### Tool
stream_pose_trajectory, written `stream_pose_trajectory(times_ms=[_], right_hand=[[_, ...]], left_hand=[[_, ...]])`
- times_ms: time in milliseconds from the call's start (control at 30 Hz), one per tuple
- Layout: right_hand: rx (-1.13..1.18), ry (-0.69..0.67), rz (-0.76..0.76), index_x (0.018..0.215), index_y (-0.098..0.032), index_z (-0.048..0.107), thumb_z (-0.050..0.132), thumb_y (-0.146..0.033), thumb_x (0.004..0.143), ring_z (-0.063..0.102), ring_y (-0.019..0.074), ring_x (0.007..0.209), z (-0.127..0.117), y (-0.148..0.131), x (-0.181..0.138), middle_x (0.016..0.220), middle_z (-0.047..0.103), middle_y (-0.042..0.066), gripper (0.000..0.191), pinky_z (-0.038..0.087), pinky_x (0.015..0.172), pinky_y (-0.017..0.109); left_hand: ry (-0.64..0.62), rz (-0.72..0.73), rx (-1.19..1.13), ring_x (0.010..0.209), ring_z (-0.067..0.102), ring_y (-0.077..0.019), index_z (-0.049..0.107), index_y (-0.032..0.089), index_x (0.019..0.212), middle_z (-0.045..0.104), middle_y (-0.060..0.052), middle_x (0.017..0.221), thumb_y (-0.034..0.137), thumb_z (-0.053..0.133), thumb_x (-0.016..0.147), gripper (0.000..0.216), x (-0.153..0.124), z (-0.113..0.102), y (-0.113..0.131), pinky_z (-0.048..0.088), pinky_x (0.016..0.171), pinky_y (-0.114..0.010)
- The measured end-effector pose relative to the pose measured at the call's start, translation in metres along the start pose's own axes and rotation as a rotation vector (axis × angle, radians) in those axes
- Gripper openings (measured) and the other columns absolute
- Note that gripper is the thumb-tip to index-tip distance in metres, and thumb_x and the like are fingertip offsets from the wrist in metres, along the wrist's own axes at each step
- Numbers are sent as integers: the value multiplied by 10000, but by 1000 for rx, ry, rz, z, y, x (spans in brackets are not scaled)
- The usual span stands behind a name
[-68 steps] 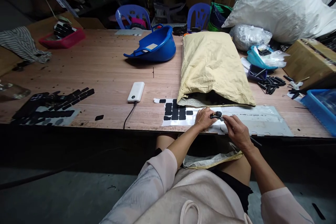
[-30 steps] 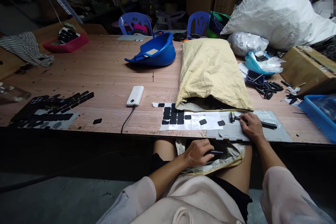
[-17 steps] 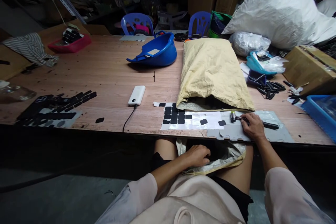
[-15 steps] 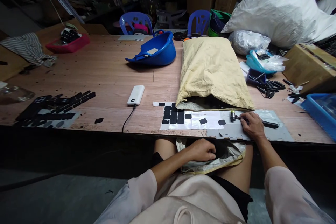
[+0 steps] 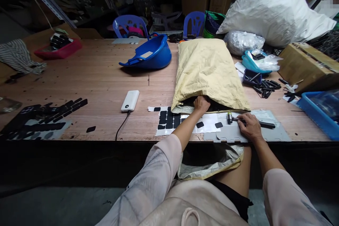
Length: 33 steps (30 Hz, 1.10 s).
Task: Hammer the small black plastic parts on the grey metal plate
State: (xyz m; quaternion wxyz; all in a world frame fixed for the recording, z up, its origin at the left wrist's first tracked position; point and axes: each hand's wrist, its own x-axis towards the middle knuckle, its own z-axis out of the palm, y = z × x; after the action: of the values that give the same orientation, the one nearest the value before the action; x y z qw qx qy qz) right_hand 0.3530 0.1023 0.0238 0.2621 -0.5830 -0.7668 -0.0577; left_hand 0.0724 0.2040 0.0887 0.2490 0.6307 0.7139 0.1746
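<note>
Yellow sack [image 5: 209,70] lay dead ahead of left hand [image 5: 202,104]; couldn't tell its tucked-in fingers' grip. Right hand [image 5: 249,126] clamped a sideways-lying hammer [image 5: 267,125].

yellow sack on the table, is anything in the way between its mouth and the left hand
Nothing visible: the left hand is at the open mouth of the yellow sack, fingertips hidden. The hammer in the right hand lies off to the side.

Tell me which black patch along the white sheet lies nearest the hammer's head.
The rightmost black patch, at the right edge of the white sheet; all the others lie farther left of the hammer's head.
</note>
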Motion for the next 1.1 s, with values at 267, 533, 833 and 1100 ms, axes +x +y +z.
stream_pose_trajectory(times_ms=[267, 533, 833, 1100], right_hand=[[11, -5, 18, 967, -243, 708, 586, -300, 895, 570, 244, 910, 0, -2, 0, 954, 669, 66, 153, 456, 856, 389], [9, 6, 27, 968, -243, 706, 570, -314, 902, 569, 247, 921, 1, -2, 0, 950, 663, 66, 167, 453, 868, 388], [26, -5, 48, 970, -237, 717, 587, -321, 888, 559, 249, 914, 2, -1, 0, 947, 662, 70, 175, 445, 864, 398], [19, -13, 52, 978, -247, 719, 592, -329, 888, 555, 259, 920, -1, -3, 1, 956, 660, 78, 176, 441, 869, 410]], left_hand=[[-13, 93, 145, 1145, 715, -324, 790, 212, 1207, 791, -164, 1110, 354, 533, 991, 365, 2, -2, -2, 540, 888, -358], [-20, 130, 335, 1103, 727, -324, 817, 141, 1134, 778, -193, 1115, 252, 615, 922, 313, -15, -13, -23, 549, 929, -366], [55, 330, 98, 978, 707, -206, 769, 206, 1091, 753, -63, 1082, 246, 670, 916, 205, -52, -26, -65, 555, 873, -294], [-99, 528, -84, 981, 669, -199, 764, 243, 998, 727, -28, 1008, 218, 705, 872, 142, -101, 18, -68, 524, 895, -296]])
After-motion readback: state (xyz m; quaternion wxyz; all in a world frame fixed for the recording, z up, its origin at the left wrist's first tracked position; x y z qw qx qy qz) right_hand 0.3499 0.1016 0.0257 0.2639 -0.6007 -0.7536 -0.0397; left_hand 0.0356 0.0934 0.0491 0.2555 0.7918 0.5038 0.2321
